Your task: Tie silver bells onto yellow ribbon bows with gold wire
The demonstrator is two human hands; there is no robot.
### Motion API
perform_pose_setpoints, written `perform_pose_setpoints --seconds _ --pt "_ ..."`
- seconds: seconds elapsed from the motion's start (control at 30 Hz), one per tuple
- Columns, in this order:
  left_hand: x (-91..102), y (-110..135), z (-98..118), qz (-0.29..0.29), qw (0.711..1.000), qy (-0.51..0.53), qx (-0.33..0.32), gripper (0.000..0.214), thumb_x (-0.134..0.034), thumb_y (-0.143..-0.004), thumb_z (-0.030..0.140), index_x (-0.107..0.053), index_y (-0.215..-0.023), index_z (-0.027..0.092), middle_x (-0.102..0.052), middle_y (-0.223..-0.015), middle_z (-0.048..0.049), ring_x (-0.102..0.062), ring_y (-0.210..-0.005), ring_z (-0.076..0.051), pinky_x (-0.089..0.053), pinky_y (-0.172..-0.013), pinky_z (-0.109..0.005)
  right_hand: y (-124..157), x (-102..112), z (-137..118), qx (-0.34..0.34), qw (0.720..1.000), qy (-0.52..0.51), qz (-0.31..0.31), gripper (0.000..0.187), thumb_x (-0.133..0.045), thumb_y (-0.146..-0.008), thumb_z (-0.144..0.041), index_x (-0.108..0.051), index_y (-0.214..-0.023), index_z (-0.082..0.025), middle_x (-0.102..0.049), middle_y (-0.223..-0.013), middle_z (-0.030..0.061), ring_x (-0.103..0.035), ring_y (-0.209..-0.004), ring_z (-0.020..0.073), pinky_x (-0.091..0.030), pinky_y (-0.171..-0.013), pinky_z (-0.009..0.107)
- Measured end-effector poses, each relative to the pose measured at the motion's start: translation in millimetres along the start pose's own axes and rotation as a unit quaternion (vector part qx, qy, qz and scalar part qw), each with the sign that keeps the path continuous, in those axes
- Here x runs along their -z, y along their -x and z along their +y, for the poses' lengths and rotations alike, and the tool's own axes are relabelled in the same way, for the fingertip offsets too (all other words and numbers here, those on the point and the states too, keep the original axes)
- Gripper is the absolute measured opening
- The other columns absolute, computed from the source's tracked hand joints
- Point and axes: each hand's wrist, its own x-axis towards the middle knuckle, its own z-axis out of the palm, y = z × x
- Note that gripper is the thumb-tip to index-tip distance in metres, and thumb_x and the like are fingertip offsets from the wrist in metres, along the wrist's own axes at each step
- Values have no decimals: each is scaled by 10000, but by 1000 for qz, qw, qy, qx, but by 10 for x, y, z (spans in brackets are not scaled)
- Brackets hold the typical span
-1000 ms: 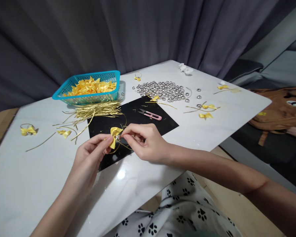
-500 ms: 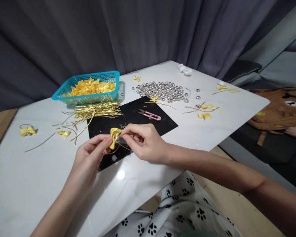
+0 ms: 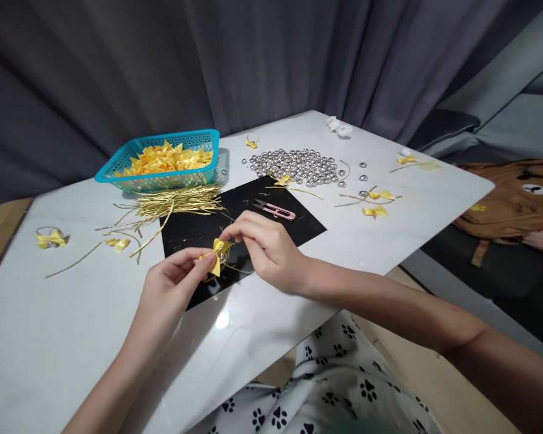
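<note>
1. Head view: pinching, with left hand (image 3: 174,276), the left side of a yellow satin-look ribbon bow (image 3: 216,267) between thumb and fingertips, closed down to the fabric's thickness.
2. Reaching with right hand (image 3: 271,250) to the bow's far edge, fingers curled, tips at the ribbon; impossible to tell whether pinching or merely touching.
3. Showing at the bow's middle: a shiny rounded silver bead (image 3: 223,257), with thin gold wire (image 3: 239,269) trailing right.
4. Held over the near part of a flat black mat (image 3: 305,226).
5. Likely very light, soft and easily creased in the ribbon; probably hard and slippery at the bead, springy along the wire. Best held gently by the ribbon close to the middle, not by the loose wire.
6. Lying farther right on the mat: pink-handled snips (image 3: 280,212) with dark blades.
7. Gathered far left: a gold wire bundle (image 3: 181,201), just in front of a teal plastic mesh basket (image 3: 216,152) of yellow bows (image 3: 167,158).
8. Spread far right on the glossy white table (image 3: 49,325): many silver beads (image 3: 298,166).
</note>
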Motion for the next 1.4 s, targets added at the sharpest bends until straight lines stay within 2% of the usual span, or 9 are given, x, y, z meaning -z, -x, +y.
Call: perform_pose_setpoints --seconds 0.17,0.3,0.53,0.63,0.73,0.87,0.97,1.2,1.4 --pt "-5 4 3 -16 1000 -18 -16 248 -770 -617 417 -727 -725 198 -704 -730 -34 -584 -689 -166 -467 -632 -246 9 -36 -24 -1 1000 3 -16 108 -486 -874 -152 -584 -842 -123 -554 -801 44 -516 -706 105 -432 -632 228" --pt "-3 -4 -2 -18 1000 -10 -7 237 -777 -618 410 -732 -736 208 -716 -736 -27 -589 -695 -155 -469 -637 -230 9 -33 -11 -18 1000 12 -23 86 -520 -866 -164 -575 -811 -128 -527 -772 22 -448 -634 82 -376 -568 215" --pt "14 4 -9 -14 1000 10 -13 226 -789 -618 390 -735 -747 213 -717 -731 -17 -608 -701 -149 -480 -658 -227 -21 -34 -50 -123 991 -59 -5 101 -592 -817 -194 -635 -787 -107 -506 -722 1 -399 -562 52 -329 -505 191" --pt "13 0 -13 -17 1000 8 -15 229 -790 -620 393 -735 -750 213 -720 -750 -23 -617 -712 -155 -488 -669 -236 -45 -47 -57 -194 975 -110 -23 124 -627 -790 -218 -642 -802 -96 -484 -705 -20 -339 -497 26 -285 -456 181" --pt "10 -7 -13 -19 1000 7 -12 231 -792 -617 395 -735 -744 212 -724 -760 -27 -622 -715 -158 -490 -667 -238 -75 -45 -68 -278 945 -164 -46 126 -658 -757 -208 -627 -799 -93 -442 -645 -51 -300 -460 17 -242 -424 175" --pt "11 -3 -7 -21 1000 0 -15 226 -790 -619 388 -737 -747 211 -730 -752 -26 -621 -708 -154 -485 -656 -228 -103 -28 -77 -337 916 -207 -69 94 -640 -760 -174 -606 -786 -90 -392 -587 -74 -280 -443 18 -217 -415 172" --pt "1 8 -2 -22 1000 -9 -16 225 -789 -619 392 -739 -745 213 -736 -752 -23 -619 -711 -149 -482 -651 -214 -102 -25 -63 -340 912 -213 -82 78 -626 -764 -166 -598 -762 -93 -357 -566 -83 -271 -454 19 -225 -429 166" --pt "20 -13 -25 -23 1000 -17 1 249 -796 -601 409 -750 -751 216 -745 -759 -20 -612 -698 -135 -476 -627 -190 -107 -24 -48 -315 929 -174 -88 42 -622 -743 -135 -594 -740 -103 -341 -560 -85 -269 -454 17 -222 -433 172" --pt "70 -61 30 -63 997 -20 26 243 -820 -540 404 -766 -695 225 -750 -722 -28 -619 -660 -135 -494 -602 -188 -129 18 2 -300 930 -172 -121 60 -648 -719 -152 -630 -725 -95 -348 -547 -77 -288 -479 32 -223 -447 189"
